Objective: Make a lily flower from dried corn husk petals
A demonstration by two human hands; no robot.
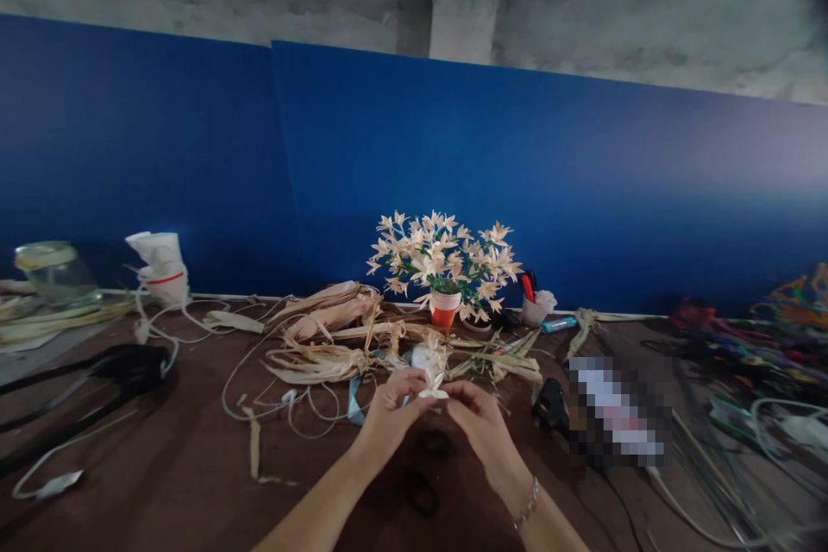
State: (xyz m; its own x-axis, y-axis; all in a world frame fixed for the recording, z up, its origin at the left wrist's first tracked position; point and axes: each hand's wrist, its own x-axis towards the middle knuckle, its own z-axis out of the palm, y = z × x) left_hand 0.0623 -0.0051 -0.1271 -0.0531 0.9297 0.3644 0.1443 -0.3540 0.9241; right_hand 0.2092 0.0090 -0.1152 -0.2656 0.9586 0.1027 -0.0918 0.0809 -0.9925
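Note:
Between my two hands is a small cream husk flower [433, 388] with pointed petals. My left hand [392, 404] pinches its left side between thumb and fingers. On the other side, the closed fingertips of my right hand [477, 416] grip a petal; a chain bracelet [527, 504] circles that wrist. Just beyond my fingers lie a white roll [423, 356] and bundles of dried corn husks [320, 362]. Behind them stands a bouquet of similar cream flowers [440, 254] in an orange and white pot [445, 310].
A black glue gun [551, 405] lies right of my hands, beside a blurred-out patch. White cables [233, 397] loop at the left, near a black strap-like object [129, 366] and a glass jar [58, 276]. Coloured strands [782, 336] heap at the far right. A blue panel [323, 164] closes off the back.

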